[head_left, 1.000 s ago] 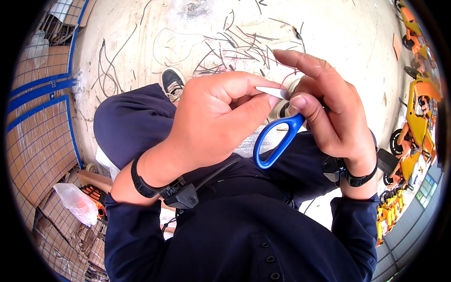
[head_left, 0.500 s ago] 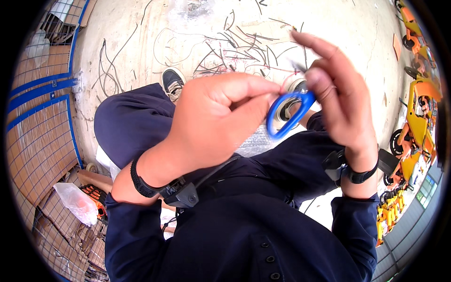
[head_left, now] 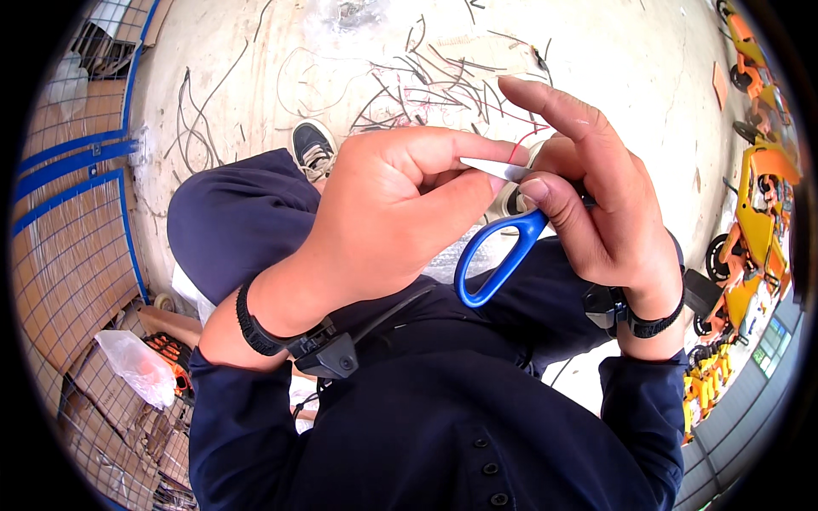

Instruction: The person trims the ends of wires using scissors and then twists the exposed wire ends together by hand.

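Left hand [head_left: 392,221] and right hand [head_left: 596,204] both closed on blue-handled scissors [head_left: 498,255] held up over the lap.
Beyond both hands, the concrete floor [head_left: 639,60] is littered with cut wires [head_left: 426,85]; between them, the left thumb and fingers pinch the bare blade [head_left: 494,170] while the right hand grips near the handle loop. A slip or a twist by the right hand could cut the left fingertips.
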Demonstrator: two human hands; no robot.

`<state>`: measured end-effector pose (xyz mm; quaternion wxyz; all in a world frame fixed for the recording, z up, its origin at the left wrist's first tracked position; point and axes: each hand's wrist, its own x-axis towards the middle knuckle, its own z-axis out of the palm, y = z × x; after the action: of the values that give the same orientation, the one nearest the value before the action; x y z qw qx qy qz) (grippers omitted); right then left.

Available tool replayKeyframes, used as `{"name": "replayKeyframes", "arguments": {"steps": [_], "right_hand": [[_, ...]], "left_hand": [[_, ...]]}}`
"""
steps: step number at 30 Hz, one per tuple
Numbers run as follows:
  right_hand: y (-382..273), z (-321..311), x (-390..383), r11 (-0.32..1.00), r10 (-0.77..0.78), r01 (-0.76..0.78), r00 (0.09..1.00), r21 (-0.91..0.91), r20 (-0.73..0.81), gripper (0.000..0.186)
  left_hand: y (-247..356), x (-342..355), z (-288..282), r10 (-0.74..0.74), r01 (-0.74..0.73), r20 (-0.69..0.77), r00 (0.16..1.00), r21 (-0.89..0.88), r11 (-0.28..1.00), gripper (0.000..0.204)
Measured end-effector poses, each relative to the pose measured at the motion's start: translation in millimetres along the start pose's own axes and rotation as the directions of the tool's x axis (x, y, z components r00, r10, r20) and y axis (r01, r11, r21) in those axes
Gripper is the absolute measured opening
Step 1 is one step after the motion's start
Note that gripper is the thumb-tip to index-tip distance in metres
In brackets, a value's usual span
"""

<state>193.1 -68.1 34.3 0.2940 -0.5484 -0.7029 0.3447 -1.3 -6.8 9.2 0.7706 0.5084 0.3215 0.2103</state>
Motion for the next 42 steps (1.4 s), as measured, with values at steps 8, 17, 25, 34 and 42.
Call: {"name": "replayKeyframes", "arguments": {"steps": [8,17,25,34,42], "right_hand": [[1,-1,0,0.999,-0.013,0.013,1.0,-0.033,-0.008,0.055],[2,0,0,0.996,-0.02,0.017,0.999,-0.083,-0.044,0.051],[-1,-6,3,0.984,0.152,-0.168,0.964,-0.053,-0.217,0.046],[-6,-8,0,0.993,0.108,-0.107,0.994,0.052,-0.02,0.055],[0,3,1,1.0,-0.005,0.005,0.999,0.009,-0.037,0.055]], "left_hand": [[-1,2,2,0.004,-0.004,-0.013,1.0,-0.008,1.0,0.022],[2,2,1,0.033,-0.032,-0.018,0.999,0.051,0.998,0.02],[-1,-2,2,0.151,-0.143,-0.04,0.988,0.153,0.978,0.02],[-8,1,3,0.092,-0.089,-0.066,0.994,0.047,0.995,0.023],[4,-1,2,-0.018,0.018,-0.011,1.0,-0.005,1.0,0.026]]}}
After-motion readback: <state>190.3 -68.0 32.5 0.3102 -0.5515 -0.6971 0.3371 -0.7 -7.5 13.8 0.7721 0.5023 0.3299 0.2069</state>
